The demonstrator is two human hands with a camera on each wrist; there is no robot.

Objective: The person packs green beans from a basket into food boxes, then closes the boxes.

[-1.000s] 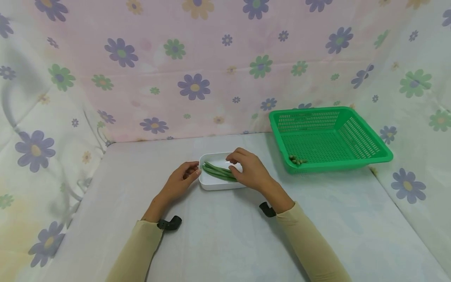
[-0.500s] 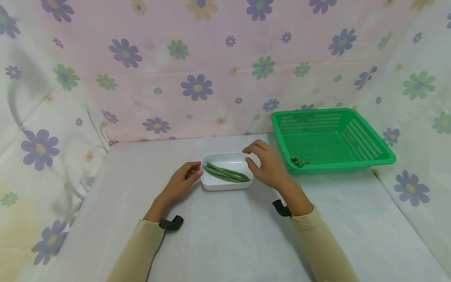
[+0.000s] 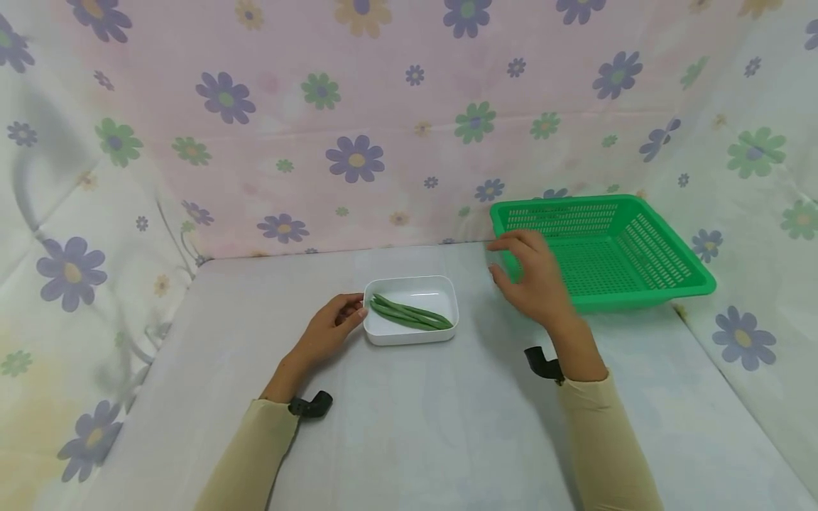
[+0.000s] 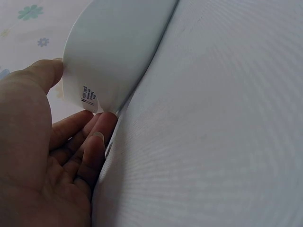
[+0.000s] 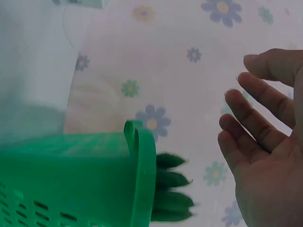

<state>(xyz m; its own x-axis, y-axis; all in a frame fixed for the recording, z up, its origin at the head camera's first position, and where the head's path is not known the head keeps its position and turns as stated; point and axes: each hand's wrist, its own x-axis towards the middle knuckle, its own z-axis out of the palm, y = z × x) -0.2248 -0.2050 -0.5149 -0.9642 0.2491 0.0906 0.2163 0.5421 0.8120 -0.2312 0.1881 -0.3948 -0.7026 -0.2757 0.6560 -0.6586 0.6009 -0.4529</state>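
1. Since half a second ago, my right hand [image 3: 533, 280] has moved away from the right end of the white dish [image 3: 412, 340], and now it is in front of the left part of the green basket [image 3: 639, 303].
2. With this right hand I hold nothing: the fingers are slightly bent, and the thumb stands apart from them with a clear gap. From the right wrist I see that the hand and the basket do not touch.
3. Several pointed green tips [image 5: 173, 206] show past the basket's rim in that same view. From the head, my hand covers the near left corner of the basket.
4. My left hand [image 3: 324, 330] has stayed at the left end of the dish. I keep this end lightly between the thumb, which is on the rim, and some fingertips, which touch the lower edge.
5. Long green beans [image 3: 409, 314] lie together inside the dish, slanting from its left side toward the near right corner. Neither hand touches them.
6. Dark print [image 4: 88, 96] is on the end wall of the dish, near my left fingers; it is too small for me to read surely.
7. Both dish and basket stand on the white table cover [image 3: 409, 440], the basket farther to the right. Behind them hangs the flowered cloth [image 3: 396, 106].
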